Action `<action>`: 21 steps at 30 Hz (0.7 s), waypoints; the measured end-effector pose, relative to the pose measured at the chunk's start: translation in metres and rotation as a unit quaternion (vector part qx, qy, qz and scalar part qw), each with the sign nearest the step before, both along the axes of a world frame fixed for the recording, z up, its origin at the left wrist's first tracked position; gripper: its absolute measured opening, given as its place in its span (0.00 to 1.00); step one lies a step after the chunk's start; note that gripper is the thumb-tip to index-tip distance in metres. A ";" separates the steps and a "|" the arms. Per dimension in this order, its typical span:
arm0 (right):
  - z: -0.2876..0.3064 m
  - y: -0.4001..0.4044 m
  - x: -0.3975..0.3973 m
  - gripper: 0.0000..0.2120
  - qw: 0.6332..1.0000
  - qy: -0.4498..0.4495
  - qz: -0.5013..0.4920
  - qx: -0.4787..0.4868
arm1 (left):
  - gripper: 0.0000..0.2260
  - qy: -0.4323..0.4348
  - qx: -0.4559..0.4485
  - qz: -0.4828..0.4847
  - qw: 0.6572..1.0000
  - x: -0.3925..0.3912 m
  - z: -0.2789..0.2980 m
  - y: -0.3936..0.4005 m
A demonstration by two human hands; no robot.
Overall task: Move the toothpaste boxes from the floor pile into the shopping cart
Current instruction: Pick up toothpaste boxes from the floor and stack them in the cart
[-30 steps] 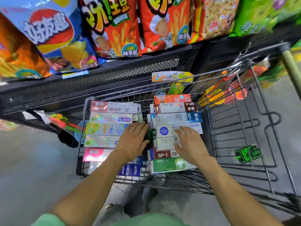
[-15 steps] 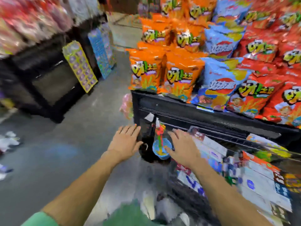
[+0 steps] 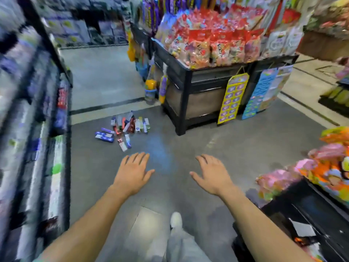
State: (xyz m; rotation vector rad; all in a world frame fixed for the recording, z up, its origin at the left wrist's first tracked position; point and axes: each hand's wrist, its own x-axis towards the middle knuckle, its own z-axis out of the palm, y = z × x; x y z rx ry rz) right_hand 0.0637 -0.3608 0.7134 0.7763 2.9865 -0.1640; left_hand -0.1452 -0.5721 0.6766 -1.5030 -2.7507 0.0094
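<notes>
A pile of toothpaste boxes (image 3: 125, 127) lies scattered on the grey floor ahead and a little to the left, several of them blue, white and red. My left hand (image 3: 133, 172) is stretched forward, palm down, fingers spread and straight, holding nothing, well short of the pile. My right hand (image 3: 212, 173) is also held out palm down with relaxed fingers and nothing in it. The shopping cart is out of view.
A blurred shelf unit (image 3: 34, 129) runs along the left. A black display stand (image 3: 200, 86) heaped with red snack bags stands ahead on the right, with hanging card strips (image 3: 233, 98). Another snack display (image 3: 321, 176) is at the right edge. My shoe (image 3: 176, 220) is on the floor below.
My view has swung from the cart full of toothpaste boxes, past the snack display, round to the floor pile. Both hands left the boxes in the cart and now hang free.
</notes>
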 end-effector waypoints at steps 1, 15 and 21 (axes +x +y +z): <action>-0.003 0.010 -0.025 0.33 1.000 -0.005 0.020 0.002 | 0.32 0.000 0.000 0.024 1.000 -0.015 -0.004 -0.003; -0.032 0.122 -0.326 0.35 0.982 -0.045 0.181 -0.030 | 0.38 -0.022 -0.027 0.236 0.971 -0.216 -0.011 0.052; -0.055 0.153 -0.444 0.33 0.976 -0.079 0.202 -0.028 | 0.37 -0.035 -0.032 0.259 0.965 -0.321 -0.038 0.075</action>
